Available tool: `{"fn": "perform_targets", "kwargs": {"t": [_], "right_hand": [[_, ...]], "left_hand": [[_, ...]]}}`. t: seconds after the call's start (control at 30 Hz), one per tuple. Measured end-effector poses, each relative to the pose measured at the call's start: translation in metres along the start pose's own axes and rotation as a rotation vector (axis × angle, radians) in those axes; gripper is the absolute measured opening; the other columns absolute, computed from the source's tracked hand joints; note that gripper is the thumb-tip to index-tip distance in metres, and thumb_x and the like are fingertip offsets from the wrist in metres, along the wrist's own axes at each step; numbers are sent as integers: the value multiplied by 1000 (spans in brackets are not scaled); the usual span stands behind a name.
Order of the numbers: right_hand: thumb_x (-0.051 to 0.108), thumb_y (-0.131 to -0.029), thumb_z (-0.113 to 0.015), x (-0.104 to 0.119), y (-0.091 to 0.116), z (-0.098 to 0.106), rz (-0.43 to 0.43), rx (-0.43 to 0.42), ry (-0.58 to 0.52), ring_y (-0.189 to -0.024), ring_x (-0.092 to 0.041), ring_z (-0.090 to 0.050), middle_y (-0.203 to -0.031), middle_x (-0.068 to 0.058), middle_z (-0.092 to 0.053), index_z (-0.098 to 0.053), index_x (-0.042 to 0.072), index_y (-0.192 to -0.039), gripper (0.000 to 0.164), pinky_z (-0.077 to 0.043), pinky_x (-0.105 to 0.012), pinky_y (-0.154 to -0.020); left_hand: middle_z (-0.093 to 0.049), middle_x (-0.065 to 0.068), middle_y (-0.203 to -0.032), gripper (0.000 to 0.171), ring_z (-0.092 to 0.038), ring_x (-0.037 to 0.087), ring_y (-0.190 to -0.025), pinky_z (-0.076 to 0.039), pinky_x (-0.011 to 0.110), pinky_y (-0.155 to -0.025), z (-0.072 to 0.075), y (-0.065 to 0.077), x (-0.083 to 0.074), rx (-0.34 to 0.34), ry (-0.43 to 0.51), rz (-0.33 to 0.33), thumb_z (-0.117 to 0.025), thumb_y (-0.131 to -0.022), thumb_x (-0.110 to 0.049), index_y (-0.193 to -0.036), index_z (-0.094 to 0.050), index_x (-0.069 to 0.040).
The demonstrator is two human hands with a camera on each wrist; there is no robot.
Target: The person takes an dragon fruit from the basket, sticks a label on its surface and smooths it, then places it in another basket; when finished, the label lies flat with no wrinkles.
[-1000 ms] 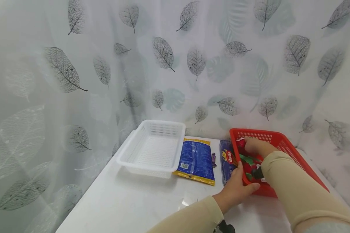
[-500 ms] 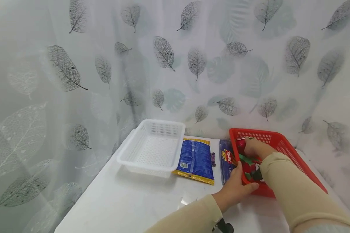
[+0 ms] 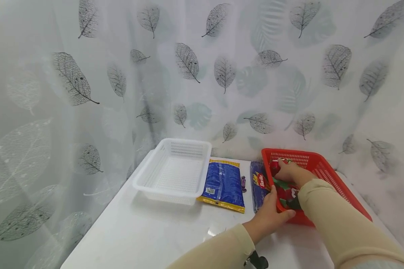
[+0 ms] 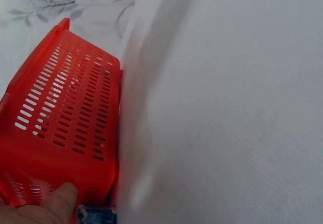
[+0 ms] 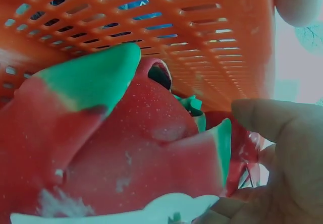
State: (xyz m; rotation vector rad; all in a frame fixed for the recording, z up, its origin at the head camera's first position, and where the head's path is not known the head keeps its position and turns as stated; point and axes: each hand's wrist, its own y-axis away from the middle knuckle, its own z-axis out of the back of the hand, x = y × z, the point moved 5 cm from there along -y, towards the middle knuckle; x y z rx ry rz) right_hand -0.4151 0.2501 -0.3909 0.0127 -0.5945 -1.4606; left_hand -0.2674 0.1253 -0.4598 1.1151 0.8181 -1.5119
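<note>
My left hand [image 3: 265, 216] holds the near left corner of the red basket [image 3: 326, 168], with its thumb along the outer front wall. In the left wrist view the thumb [image 4: 59, 201] lies against the perforated red wall. My right hand [image 3: 291, 172] reaches into the basket and grips a shiny red wrapped package [image 3: 274, 167] by the left wall; its far side is hidden. In the right wrist view thumb and fingers [image 5: 282, 128] curve about its shiny red wrapper [image 5: 242, 166]. Beside it lies a red packet with green corners [image 5: 136, 118], partly under my right forearm in the head view.
A dark blue Barilla spaghetti pack [image 3: 257, 186] lies against the basket's left side. Left of it are a small purple wrapped candy [image 3: 243, 184] and a blue and yellow bag [image 3: 222, 185]. A white basket [image 3: 175, 175] stands further left on the white table [image 3: 134, 231].
The whole head view shifts slightly left. My left hand stays at the basket corner, and my right hand stays inside at the red package with only slight movement.
</note>
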Motion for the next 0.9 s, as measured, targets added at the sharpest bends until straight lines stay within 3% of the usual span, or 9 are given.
{"fn": "perform_targets", "kwargs": {"t": [0.13, 0.37, 0.63, 0.73, 0.9], "right_hand": [[32, -103, -63, 2, 4, 2, 27, 23, 16, -147, -69, -17, -160, -52, -5, -1, -2, -166, 95, -27, -82, -119], [36, -104, -62, -1, 4, 5, 28, 92, -15, -142, -66, -33, -158, -49, -16, 3, -2, -166, 97, -35, -77, -118], [33, -105, -61, -8, 0, 7, 18, 142, -86, -147, -65, -26, -161, -46, -11, 6, 0, -166, 97, -33, -78, -119], [31, -105, -61, -5, 2, 8, 19, 147, -115, -145, -62, -29, -158, -42, -19, 2, -2, -167, 94, -36, -77, -118], [30, -105, -61, 13, 9, 19, 96, 42, -5, -142, -59, -39, -154, -40, -37, -15, -9, -164, 84, -38, -74, -117]], "left_hand": [[-39, -12, -167, 95, -47, 16, -151, -50, 49, -118, 0, -1, -1, -6, 9, 9, -79, -94, -44, -169, -20, -41], [-39, -12, -167, 96, -46, 17, -152, -50, 50, -118, -2, 0, -1, -7, -3, 21, -80, -94, -45, -169, -21, -41], [-41, -10, -166, 96, -46, 18, -152, -51, 50, -117, -4, -1, -3, 7, -5, 15, -80, -94, -44, -169, -21, -40], [-45, -9, -163, 95, -49, 18, -149, -54, 48, -113, 2, -3, -3, 24, -58, 18, -81, -93, -47, -169, -24, -39], [-48, -9, -164, 86, -50, 19, -150, -55, 47, -113, 30, -9, -9, 75, -179, -41, -73, -97, -54, -168, -25, -43]]}}
